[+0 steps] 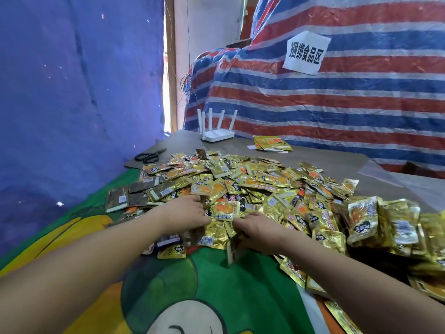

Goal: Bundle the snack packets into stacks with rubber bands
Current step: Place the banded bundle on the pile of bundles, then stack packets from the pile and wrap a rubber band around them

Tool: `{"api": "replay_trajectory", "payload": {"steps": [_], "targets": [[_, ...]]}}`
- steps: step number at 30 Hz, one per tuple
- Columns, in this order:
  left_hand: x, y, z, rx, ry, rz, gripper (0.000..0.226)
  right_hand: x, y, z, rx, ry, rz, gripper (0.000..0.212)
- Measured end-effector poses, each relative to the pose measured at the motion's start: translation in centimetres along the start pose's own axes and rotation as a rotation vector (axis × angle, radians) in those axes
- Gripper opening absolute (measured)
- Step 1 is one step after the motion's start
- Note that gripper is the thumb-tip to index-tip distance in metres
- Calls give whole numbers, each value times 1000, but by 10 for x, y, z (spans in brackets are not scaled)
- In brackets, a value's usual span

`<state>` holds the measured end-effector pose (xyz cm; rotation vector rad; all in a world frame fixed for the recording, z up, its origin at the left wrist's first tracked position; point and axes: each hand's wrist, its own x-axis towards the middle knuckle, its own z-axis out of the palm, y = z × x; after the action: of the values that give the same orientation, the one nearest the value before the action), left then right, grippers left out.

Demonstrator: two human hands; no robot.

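Snack packets (pixel 252 186) lay heaped loose across the table (pixel 337 162), spilling onto the green printed cloth (pixel 204 285) nearest us, so that we could rake through them without reaching far. We had both hands at the near edge of the heap. Our left hand (pixel 185 213) pinched a gold packet (pixel 225 210) at its edge, and we judged it was being drawn out to start or feed a stack. Our right hand (pixel 257 231) was curled round a few packets held on edge (pixel 234 247), probably to keep them squared for banding. That small stack was blurred, so we could not count it or read its print.

Finished-looking bundles (pixel 385 225) sat at our right, set apart from the loose pile, though any rubber bands on them were too fine to make out, and we saw no spare bands anywhere. Scissors (pixel 150 155) and a white router (pixel 218 135) lay well back, out of the working area. The right-hand bundles ran off the frame.
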<state>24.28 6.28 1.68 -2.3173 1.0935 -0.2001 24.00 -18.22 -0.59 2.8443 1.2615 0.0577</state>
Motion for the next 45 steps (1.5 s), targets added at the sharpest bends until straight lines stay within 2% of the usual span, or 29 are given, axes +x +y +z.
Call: {"api": "replay_trajectory", "payload": {"steps": [2, 4, 7, 9, 10, 11, 12, 14, 16, 19, 22, 25, 27, 29, 31, 33, 36, 40, 42, 45], "targets": [[-6, 3, -3, -108, 18, -48, 21, -4, -13, 0, 156, 44, 50, 16], [-14, 6, 0, -368, 92, -181, 13, -7, -23, 3, 446, 115, 141, 10], [-28, 10, -1, -993, 171, -530, 7, -2, -35, 0, 1038, 343, 381, 11], [-34, -1, -1, -1280, 150, -807, 24, 9, -33, -11, 1383, 518, 591, 11], [-37, -10, 2, -1409, 124, -915, 34, 15, -27, -18, 1504, 567, 680, 17], [-40, -17, 4, -1560, 110, -979, 33, 19, -18, -26, 1581, 578, 758, 23], [-42, -23, 5, -1696, 120, -1015, 23, 19, -7, -34, 1593, 549, 817, 26], [-43, -30, 4, -1856, 172, -1075, 11, 12, 14, -46, 1495, 418, 875, 26], [-32, -32, 3, -1925, 214, -1122, 19, -1, 32, -51, 1314, 254, 900, 24], [-2, -29, 4, -1781, 213, -1181, 41, -13, 32, -49, 909, -15, 998, 17], [30, -24, 10, -1542, 116, -1245, 64, -12, 15, -33, 452, -190, 942, 23], [55, -18, 16, -1241, -28, -1252, 48, -12, -3, -7, 386, -171, 885, 16], [66, -15, 19, -1061, -73, -1263, 39, -13, -13, 4, 299, -182, 863, 25], [73, -9, 20, -975, -120, -1275, 42, -14, -21, 9, 182, -148, 840, 31], [79, -4, 20, -940, -133, -1284, 46, -15, -29, 13, 103, -82, 801, 27], [84, 1, 19, -981, -88, -1293, 40, -20, -36, 19, 101, -8, 754, 23], [85, 5, 18, -1089, 62, -1319, 31, -28, -46, 29, 240, 94, 715, 22], [68, 1, 17, -1342, 204, -1231, 56, -34, -43, 27, 253, 45, 790, 29], [53, -5, 16, -1450, 205, -1159, 65, -34, -42, 22, 249, 65, 817, 23], [26, -14, 19, -1456, 127, -1060, 71, -37, -48, 16, 385, 199, 758, 21]]}}
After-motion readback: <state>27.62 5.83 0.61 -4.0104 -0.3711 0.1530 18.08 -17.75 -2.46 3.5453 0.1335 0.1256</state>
